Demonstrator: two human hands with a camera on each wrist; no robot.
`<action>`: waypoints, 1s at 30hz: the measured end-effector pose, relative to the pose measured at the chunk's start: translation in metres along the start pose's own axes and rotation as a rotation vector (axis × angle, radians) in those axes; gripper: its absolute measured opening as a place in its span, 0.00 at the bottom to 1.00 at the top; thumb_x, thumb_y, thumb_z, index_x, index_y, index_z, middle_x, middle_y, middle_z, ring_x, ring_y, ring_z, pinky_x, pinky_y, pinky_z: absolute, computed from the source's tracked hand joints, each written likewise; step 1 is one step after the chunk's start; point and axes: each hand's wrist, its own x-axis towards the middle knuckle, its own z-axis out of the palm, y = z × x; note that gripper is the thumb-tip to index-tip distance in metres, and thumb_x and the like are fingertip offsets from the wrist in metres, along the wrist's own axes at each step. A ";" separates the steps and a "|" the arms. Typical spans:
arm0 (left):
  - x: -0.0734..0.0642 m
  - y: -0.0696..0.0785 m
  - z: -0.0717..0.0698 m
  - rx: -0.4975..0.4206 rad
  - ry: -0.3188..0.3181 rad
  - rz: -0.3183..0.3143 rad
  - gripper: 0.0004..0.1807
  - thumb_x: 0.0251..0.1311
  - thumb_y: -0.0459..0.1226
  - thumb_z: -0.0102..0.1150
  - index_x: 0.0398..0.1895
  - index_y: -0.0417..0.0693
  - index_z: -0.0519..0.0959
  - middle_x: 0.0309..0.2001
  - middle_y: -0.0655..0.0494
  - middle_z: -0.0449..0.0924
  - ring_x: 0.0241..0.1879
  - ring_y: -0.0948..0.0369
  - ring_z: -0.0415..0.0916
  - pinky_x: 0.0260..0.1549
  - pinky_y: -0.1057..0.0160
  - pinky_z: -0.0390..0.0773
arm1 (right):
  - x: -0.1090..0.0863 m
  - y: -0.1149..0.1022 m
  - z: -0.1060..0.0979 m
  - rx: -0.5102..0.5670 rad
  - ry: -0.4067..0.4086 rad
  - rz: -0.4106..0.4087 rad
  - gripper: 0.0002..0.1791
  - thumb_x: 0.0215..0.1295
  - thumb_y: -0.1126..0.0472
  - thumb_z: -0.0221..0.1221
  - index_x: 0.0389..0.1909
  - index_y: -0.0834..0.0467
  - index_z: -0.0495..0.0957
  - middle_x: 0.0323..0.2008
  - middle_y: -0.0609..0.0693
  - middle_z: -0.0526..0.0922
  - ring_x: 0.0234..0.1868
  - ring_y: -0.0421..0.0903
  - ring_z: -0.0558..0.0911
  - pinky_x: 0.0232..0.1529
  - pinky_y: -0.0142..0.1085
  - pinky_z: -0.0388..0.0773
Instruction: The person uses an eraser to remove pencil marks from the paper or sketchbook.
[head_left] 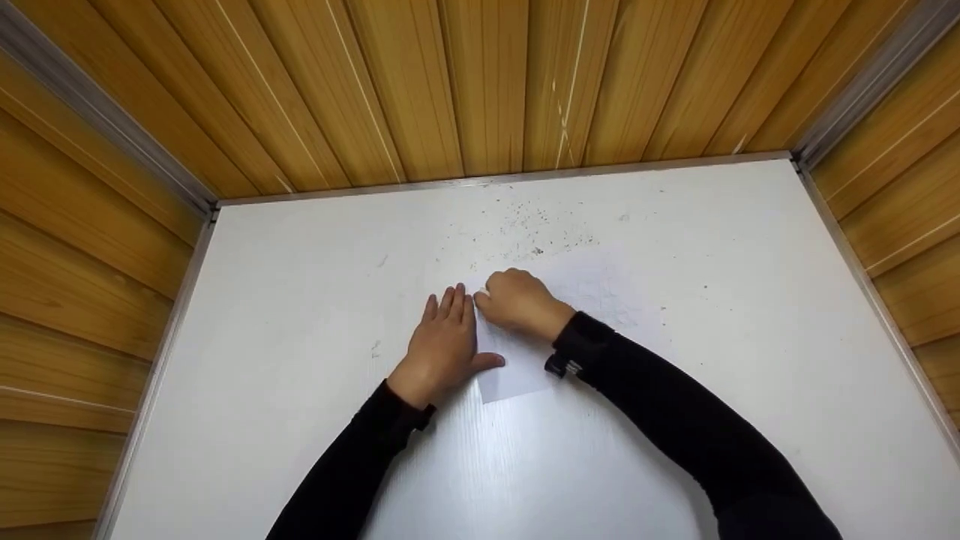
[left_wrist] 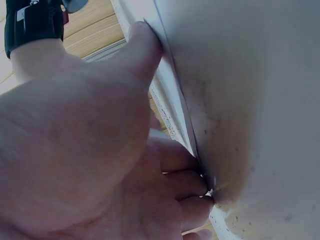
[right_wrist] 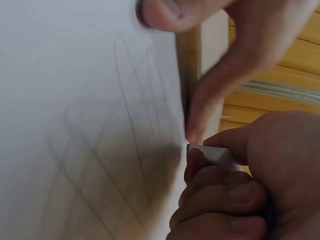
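Observation:
A sheet of white paper (head_left: 517, 379) lies on the table, marked with looping grey pencil lines (right_wrist: 127, 107). My left hand (head_left: 444, 341) lies flat at the paper's left edge, fingers straight and pointing away, with the thumb spread onto the sheet. Close beside its fingertips, my right hand (head_left: 523, 301) pinches a small white eraser (right_wrist: 212, 154) between thumb and curled fingers. In the right wrist view the eraser's end is at the paper's surface. Part of the scribble is under the right hand and out of sight in the head view.
Dark specks and crumbs (head_left: 532, 221) are scattered on the white table (head_left: 300, 300) beyond the paper. Wood-patterned panels (head_left: 480, 90) rise behind the table and along both sides, with grey metal strips (head_left: 127, 97) at the corners.

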 end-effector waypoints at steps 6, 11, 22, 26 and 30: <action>0.002 0.004 -0.003 0.017 -0.026 -0.024 0.68 0.67 0.76 0.58 0.87 0.29 0.55 0.88 0.32 0.51 0.90 0.42 0.50 0.89 0.39 0.51 | 0.002 0.018 -0.003 -0.018 0.044 0.032 0.25 0.81 0.47 0.52 0.47 0.64 0.88 0.51 0.65 0.90 0.53 0.63 0.89 0.58 0.57 0.86; 0.001 0.007 -0.004 0.053 -0.035 -0.031 0.68 0.66 0.77 0.57 0.87 0.29 0.55 0.89 0.33 0.51 0.90 0.43 0.51 0.89 0.41 0.52 | -0.019 0.070 -0.022 0.053 0.073 0.097 0.27 0.81 0.46 0.51 0.45 0.66 0.87 0.48 0.66 0.90 0.48 0.62 0.86 0.57 0.57 0.85; -0.003 0.004 -0.004 0.045 -0.008 -0.021 0.68 0.66 0.76 0.59 0.86 0.28 0.57 0.88 0.32 0.53 0.89 0.42 0.53 0.88 0.41 0.55 | -0.071 0.176 -0.071 0.053 0.071 0.246 0.38 0.83 0.46 0.46 0.69 0.77 0.77 0.70 0.79 0.77 0.72 0.77 0.76 0.75 0.69 0.73; -0.003 0.003 -0.003 0.041 -0.001 -0.013 0.67 0.66 0.76 0.59 0.86 0.28 0.57 0.88 0.32 0.53 0.89 0.41 0.53 0.88 0.41 0.56 | -0.074 0.179 -0.070 0.037 0.104 0.239 0.34 0.81 0.47 0.46 0.57 0.74 0.84 0.60 0.77 0.84 0.58 0.70 0.82 0.62 0.64 0.80; -0.002 0.003 -0.004 0.022 -0.013 -0.004 0.67 0.67 0.75 0.59 0.86 0.27 0.56 0.88 0.31 0.52 0.89 0.41 0.52 0.89 0.42 0.55 | -0.075 0.169 -0.066 0.026 0.140 0.233 0.33 0.83 0.48 0.44 0.54 0.74 0.84 0.57 0.76 0.85 0.55 0.69 0.83 0.58 0.63 0.81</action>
